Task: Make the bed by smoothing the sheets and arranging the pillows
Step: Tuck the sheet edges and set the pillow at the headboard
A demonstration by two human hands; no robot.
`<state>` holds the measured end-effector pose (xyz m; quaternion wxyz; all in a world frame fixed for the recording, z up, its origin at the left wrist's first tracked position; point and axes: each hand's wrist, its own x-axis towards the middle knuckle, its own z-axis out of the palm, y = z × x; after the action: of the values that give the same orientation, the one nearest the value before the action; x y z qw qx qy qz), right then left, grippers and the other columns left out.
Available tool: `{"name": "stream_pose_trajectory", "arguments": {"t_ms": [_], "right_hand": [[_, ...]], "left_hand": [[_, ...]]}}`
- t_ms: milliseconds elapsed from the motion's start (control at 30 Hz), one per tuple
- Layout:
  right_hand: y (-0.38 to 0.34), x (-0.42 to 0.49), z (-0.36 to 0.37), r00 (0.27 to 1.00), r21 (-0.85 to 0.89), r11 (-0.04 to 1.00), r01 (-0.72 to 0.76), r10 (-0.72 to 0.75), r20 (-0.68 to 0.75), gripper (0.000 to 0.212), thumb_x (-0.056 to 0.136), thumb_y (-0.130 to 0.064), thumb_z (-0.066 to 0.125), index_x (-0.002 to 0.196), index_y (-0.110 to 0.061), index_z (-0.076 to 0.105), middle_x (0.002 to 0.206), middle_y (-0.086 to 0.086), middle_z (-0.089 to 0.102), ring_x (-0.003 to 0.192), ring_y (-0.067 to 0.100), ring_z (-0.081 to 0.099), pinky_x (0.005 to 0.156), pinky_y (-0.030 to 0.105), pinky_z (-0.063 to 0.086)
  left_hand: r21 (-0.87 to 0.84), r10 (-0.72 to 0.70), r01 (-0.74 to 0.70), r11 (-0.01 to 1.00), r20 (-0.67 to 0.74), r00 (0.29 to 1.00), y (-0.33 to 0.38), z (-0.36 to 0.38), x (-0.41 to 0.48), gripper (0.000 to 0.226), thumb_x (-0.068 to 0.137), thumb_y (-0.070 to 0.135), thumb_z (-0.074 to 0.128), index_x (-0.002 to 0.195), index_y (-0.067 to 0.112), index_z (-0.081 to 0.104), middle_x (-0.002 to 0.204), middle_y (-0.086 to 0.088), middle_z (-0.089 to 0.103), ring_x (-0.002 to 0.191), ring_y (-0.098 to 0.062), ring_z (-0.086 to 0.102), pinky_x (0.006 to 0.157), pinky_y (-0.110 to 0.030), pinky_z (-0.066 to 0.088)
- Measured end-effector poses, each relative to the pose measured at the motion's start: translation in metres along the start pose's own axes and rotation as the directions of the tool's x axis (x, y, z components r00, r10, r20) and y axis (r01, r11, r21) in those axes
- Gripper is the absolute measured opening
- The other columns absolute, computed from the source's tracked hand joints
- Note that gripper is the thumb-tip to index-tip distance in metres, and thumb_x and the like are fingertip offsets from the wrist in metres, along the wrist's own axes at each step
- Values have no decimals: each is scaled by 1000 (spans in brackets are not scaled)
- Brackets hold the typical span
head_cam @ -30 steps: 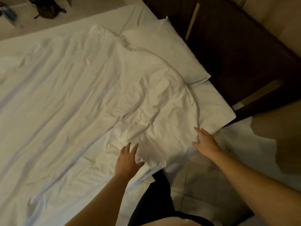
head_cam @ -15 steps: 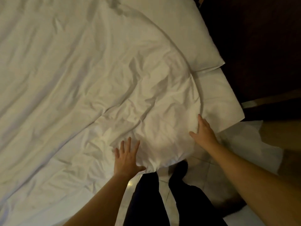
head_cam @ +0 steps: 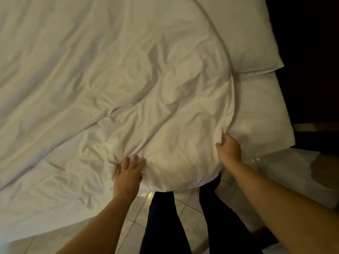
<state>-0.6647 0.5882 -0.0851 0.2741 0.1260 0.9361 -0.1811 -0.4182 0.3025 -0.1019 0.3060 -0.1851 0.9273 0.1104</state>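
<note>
Rumpled sheet (head_cam: 146, 88) lies spread, edge against nearer pillow (head_cam: 260, 116). At that edge, right hand (head_cam: 229, 149) curled, gripping sheet. Left of pillow, left hand (head_cam: 128, 173) flat, fingers straight, pressing sheet.

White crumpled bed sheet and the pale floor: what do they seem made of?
White crumpled bed sheet: thin woven cloth, probably cotton, slight sheen; it creases softly and bunches where the right hand grips it. Pale floor: glazed tile, likely ceramic; grout lines and a glossy reflection.
</note>
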Motion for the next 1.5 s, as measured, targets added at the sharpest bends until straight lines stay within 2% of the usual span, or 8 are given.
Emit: {"name": "stream_pose_trajectory", "arguments": {"t_ms": [233,433,533,767,1000,1200,1367,1500], "right_hand": [[4,13,-49,998,63,998,19,-23,57,28,93,-9,55,116,-7,70,117,20,70,108,42,64,90,43,53],[6,12,-74,900,458,838,-296,85,427,14,97,-21,64,99,-8,68,106,19,72,97,35,70,89,50,59],[2,1,-95,847,395,892,-218,-28,531,18,97,-23,67,103,-6,68,105,16,73,98,32,69,88,42,56],[2,12,-218,956,244,937,250,-279,89,24,101,-21,57,88,-2,64,85,14,61,84,27,57,71,33,39],[30,46,-344,848,89,847,523,-508,-153,26,102,-24,55,85,-6,62,77,10,61,69,24,56,57,31,37],[49,63,-319,860,123,851,511,-507,-63,24,98,-28,61,85,-8,63,78,10,64,72,27,59,65,35,42],[74,66,-282,906,192,929,316,-356,230,44,96,-33,67,135,-16,59,118,0,62,107,19,59,87,32,46],[105,72,-263,920,145,962,229,-263,292,57,95,-34,68,145,-12,51,137,9,60,122,27,58,100,37,48]], "left_hand": [[-258,13,18,966,120,993,31,-28,-6,50,100,32,60,146,48,49,160,7,41,147,-23,39,117,-42,37],[-386,-2,44,921,109,994,79,-47,-26,53,100,29,60,147,51,46,159,7,43,146,-19,40,119,-36,36],[-413,-35,59,909,65,997,101,-53,-46,55,100,27,61,146,53,46,158,8,44,147,-18,39,118,-36,36],[-431,-4,33,902,69,998,154,-70,-104,50,104,34,51,145,61,38,161,18,36,152,-12,28,120,-35,34],[-389,64,-54,920,12,998,256,-72,-116,54,109,32,41,152,59,25,168,14,19,156,-21,18,125,-45,19],[-346,68,0,938,184,981,260,-49,-95,52,107,47,39,157,50,24,170,7,18,156,-21,17,123,-46,26],[-407,12,124,905,317,948,282,-47,-70,74,99,57,53,162,37,19,170,-1,14,154,-26,25,122,-42,27],[-431,-21,145,891,278,960,311,-68,-48,70,103,49,51,163,28,22,169,-4,21,152,-26,30,122,-39,27]]}}
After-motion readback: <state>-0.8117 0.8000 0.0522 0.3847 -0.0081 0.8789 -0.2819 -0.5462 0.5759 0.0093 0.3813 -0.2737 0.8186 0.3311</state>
